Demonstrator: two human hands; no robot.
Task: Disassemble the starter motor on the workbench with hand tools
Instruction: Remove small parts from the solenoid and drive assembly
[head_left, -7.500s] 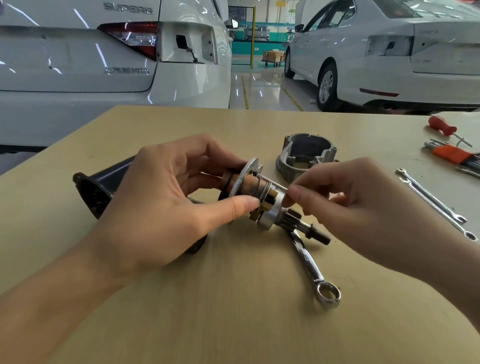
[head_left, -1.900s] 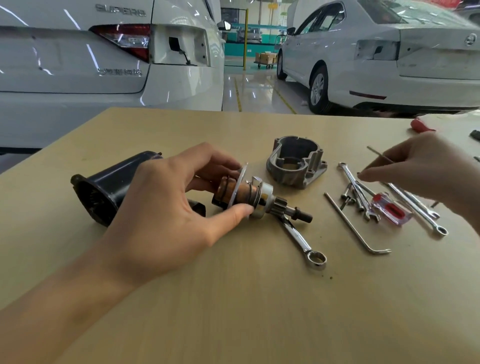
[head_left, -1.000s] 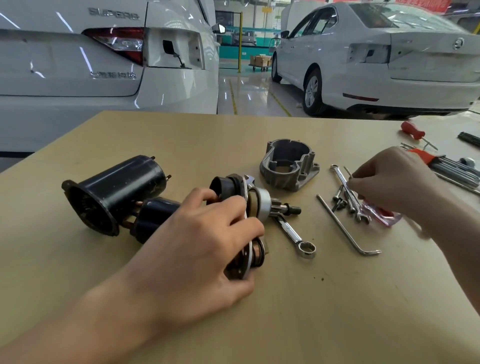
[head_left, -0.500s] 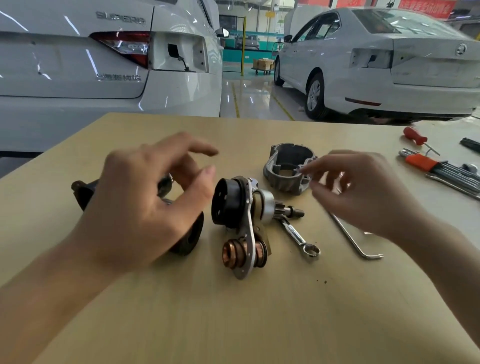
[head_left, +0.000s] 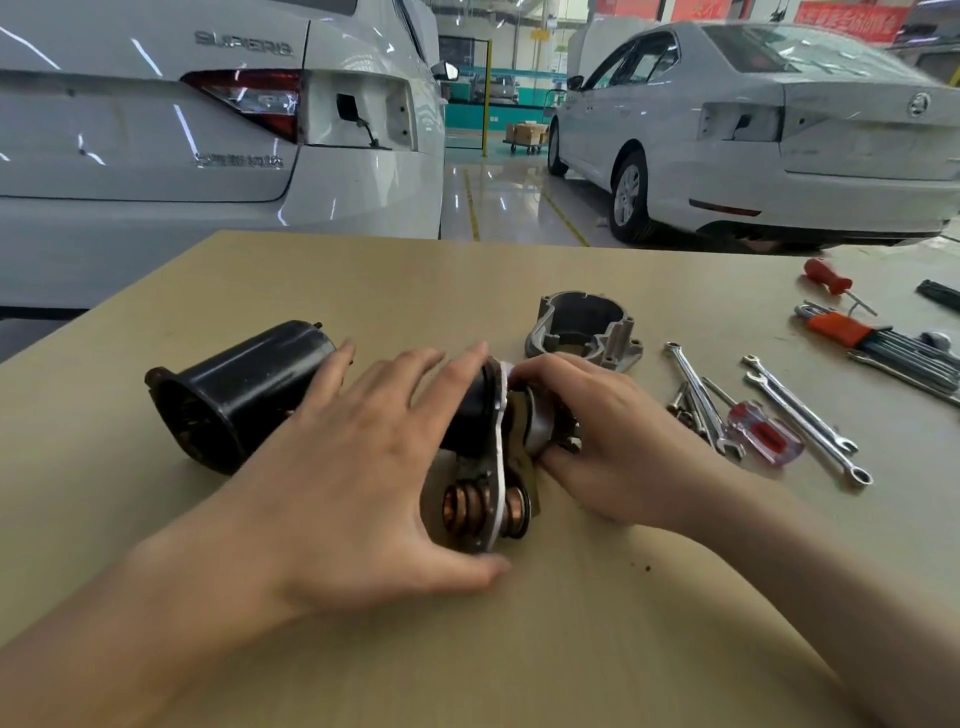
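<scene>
The starter's inner assembly (head_left: 493, 467) lies mid-bench: a metal plate with a black drum, a silver drive part and a copper solenoid core at its lower end. My left hand (head_left: 358, 478) spreads over the black drum with straight fingers, thumb under the copper core. My right hand (head_left: 602, 441) curls round the silver drive end, hiding the pinion. The black motor housing (head_left: 228, 389) lies on its side to the left. The grey aluminium nose housing (head_left: 584, 330) sits behind.
Spanners (head_left: 800, 415), loose bolts and a small red-handled screwdriver (head_left: 763, 431) lie to the right. Farther right are a hex key set with an orange holder (head_left: 852, 332) and a red screwdriver (head_left: 828, 278). White cars stand beyond the bench's far edge.
Both hands have come down onto the inner assembly: the left from hovering above the black housing, the right from near the nose housing. The ring spanner beside the assembly is now hidden.
</scene>
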